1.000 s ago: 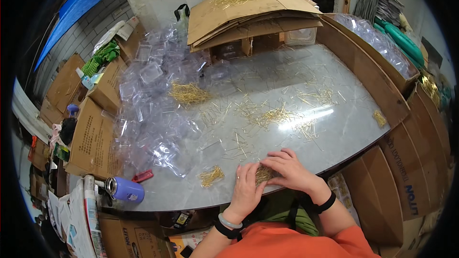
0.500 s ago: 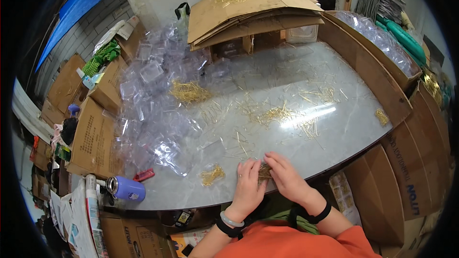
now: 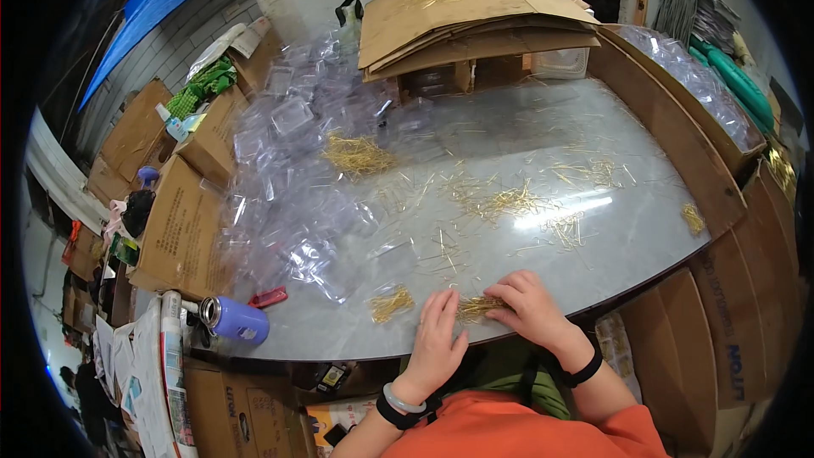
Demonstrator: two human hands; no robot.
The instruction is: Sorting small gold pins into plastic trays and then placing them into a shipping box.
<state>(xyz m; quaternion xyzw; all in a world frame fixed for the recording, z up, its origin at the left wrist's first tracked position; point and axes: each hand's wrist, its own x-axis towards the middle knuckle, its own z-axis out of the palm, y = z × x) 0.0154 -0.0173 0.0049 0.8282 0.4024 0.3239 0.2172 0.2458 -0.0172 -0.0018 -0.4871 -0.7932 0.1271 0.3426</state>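
A small bundle of thin gold wire pieces (image 3: 475,308) lies on the grey table near its front edge, between my hands. My right hand (image 3: 532,312) is closed over the bundle's right end, its fingertips and thumb on the wires. At the other end, my left hand (image 3: 437,337) rests with fingers stretched out flat and thumb apart, its fingertips next to the wires. Left of it sits a clear box with gold wires (image 3: 392,304). Beyond my hands, loose gold wires (image 3: 511,202) lie scattered.
Many clear plastic boxes (image 3: 292,195) heap up at left, with a gold wire pile (image 3: 358,155) beside them. A purple bottle (image 3: 242,321) and a red tool (image 3: 269,297) are at the front left. Cardboard sheets (image 3: 475,21) stand at the back; another wire cluster (image 3: 693,218) lies far right.
My hands have moved apart, and more of the wire bundle shows between them. The left hand has come off its top. The whole view has shifted, moving the scene slightly right.
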